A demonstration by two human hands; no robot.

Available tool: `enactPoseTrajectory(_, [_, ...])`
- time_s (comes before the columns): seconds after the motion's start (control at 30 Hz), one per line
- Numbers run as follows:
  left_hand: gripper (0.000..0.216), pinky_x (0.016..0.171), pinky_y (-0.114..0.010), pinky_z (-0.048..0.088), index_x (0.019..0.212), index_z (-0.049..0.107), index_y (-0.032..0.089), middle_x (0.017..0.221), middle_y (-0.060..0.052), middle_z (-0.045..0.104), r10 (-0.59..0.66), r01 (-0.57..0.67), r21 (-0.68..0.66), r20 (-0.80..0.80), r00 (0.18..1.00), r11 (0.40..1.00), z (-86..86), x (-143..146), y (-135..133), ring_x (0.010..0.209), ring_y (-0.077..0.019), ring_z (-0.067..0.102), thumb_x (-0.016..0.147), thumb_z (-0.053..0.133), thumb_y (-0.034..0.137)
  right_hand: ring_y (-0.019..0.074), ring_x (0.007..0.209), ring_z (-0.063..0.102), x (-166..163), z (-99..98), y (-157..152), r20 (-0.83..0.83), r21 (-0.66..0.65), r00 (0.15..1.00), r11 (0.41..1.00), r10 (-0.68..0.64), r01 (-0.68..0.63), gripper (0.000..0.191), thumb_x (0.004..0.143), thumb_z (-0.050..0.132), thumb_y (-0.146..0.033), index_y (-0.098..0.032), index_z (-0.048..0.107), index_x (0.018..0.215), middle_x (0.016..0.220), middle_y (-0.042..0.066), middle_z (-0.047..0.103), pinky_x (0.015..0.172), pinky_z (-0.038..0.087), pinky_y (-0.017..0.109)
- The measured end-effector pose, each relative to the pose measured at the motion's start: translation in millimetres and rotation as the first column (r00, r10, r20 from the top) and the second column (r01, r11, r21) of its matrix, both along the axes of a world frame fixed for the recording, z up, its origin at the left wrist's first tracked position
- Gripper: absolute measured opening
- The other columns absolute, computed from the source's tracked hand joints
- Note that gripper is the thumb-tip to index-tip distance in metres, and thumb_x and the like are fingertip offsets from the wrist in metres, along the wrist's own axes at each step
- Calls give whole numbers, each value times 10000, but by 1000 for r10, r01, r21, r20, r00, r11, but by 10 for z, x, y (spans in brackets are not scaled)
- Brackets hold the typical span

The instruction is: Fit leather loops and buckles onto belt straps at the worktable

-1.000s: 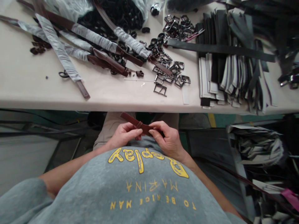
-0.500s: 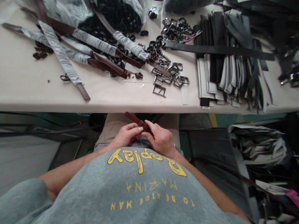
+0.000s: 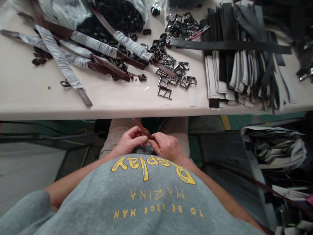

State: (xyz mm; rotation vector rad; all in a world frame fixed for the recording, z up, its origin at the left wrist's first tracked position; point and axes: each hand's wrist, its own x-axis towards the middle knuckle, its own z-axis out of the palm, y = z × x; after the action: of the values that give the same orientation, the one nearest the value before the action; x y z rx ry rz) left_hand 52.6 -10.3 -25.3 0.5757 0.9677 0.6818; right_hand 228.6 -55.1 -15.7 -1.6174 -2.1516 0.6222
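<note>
Close to my body, below the table edge, both hands grip a brown leather belt. My left hand pinches it at a small loop between thumb and fingers. Beside it, my right hand is closed around the belt's other visible part, its thumb near the left fingertips. One end of the belt sticks out up and left past my left fingers. The rest of it is hidden by my hands. Dark metal buckles lie on the table in front of my hands.
Brown belts in clear wrapping lie across the table's left side. A bag of black loops stands behind them. Black straps are stacked at the right, with scissors beside them. A bin of scraps stands lower right.
The belt has turned in my hands, showing its edge more and less of its flat face. My right fingers have curled further over it. The view has shifted slightly.
</note>
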Motion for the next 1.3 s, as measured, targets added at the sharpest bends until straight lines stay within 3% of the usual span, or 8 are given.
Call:
enactPoseTrajectory(0.1, [490, 516, -210, 408, 997, 750, 180, 634, 16, 636, 27, -25, -48, 37, 999, 999, 48, -19, 27, 508, -85, 530, 607, 891, 441, 151, 655, 642, 7, 9, -4, 43, -55, 998, 998, 35, -33, 366, 1033, 444, -399, -162, 677, 878, 786, 67, 724, 574, 363, 264])
enactPoseTrajectory(0.27, [405, 532, -211, 394, 885, 781, 154, 663, -2, 654, -45, 45, -105, 4, 999, 993, 107, -45, 33, 537, -80, 518, 566, 916, 363, 146, 616, 614, -1, -24, 3, 67, -73, 995, 995, 71, -66, 370, 1035, 434, -385, -156, 661, 853, 763, 68, 708, 551, 322, 271])
enactPoseTrajectory(0.43, [299, 663, -262, 467, 867, 801, 154, 787, -50, 742, -120, 120, -2, -81, 989, 993, 125, -31, -13, 682, -155, 631, 619, 878, 302, 160, 663, 640, -26, -5, 27, 45, -129, 998, 991, 51, -45, 309, 1014, 470, -361, -159, 665, 884, 817, 78, 726, 570, 362, 261])
enactPoseTrajectory(0.63, [367, 633, -248, 474, 895, 790, 160, 679, -33, 707, -62, 61, -19, -92, 994, 998, 55, -66, 8, 634, -142, 622, 637, 885, 403, 198, 917, 698, 34, 94, 30, -208, -232, 976, 972, -71, 22, 275, 972, 561, -405, -194, 657, 1120, 1054, 80, 754, 735, 484, 272])
enactPoseTrajectory(0.77, [416, 541, -195, 431, 876, 780, 165, 674, -24, 706, 12, -17, -55, -90, 996, 998, 74, -62, 38, 577, -103, 592, 589, 909, 437, 186, 833, 691, 86, 99, 1, -331, -344, 924, 936, -191, 70, 242, 973, 514, -342, -178, 669, 1058, 931, 58, 751, 719, 488, 285])
enactPoseTrajectory(1.0, [408, 570, -201, 456, 891, 759, 171, 756, -26, 712, -5, 1, -103, -45, 999, 995, 73, -45, 30, 631, -115, 612, 597, 912, 409, 213, 932, 669, 70, 146, 23, -385, -375, 907, 927, -169, 14, 315, 862, 663, -352, -177, 641, 1123, 1050, 80, 733, 807, 485, 330])
enactPoseTrajectory(1.1, [377, 613, -227, 476, 902, 754, 180, 739, -16, 703, -86, 84, -49, -28, 996, 995, 24, -61, 17, 635, -126, 614, 626, 899, 392, 176, 806, 661, 50, 153, 61, -453, -484, 866, 874, -211, -40, 226, 937, 553, -377, -179, 653, 975, 883, 42, 719, 711, 478, 289])
enactPoseTrajectory(1.3, [373, 632, -234, 474, 917, 740, 192, 709, 2, 674, -8, 10, -79, 37, 999, 997, -14, -49, -9, 634, -119, 597, 638, 888, 392, 115, 602, 580, 102, 126, 101, -525, -687, 788, 707, -322, -169, 236, 975, 463, -348, -179, 585, 866, 681, -20, 618, 557, 429, 218])
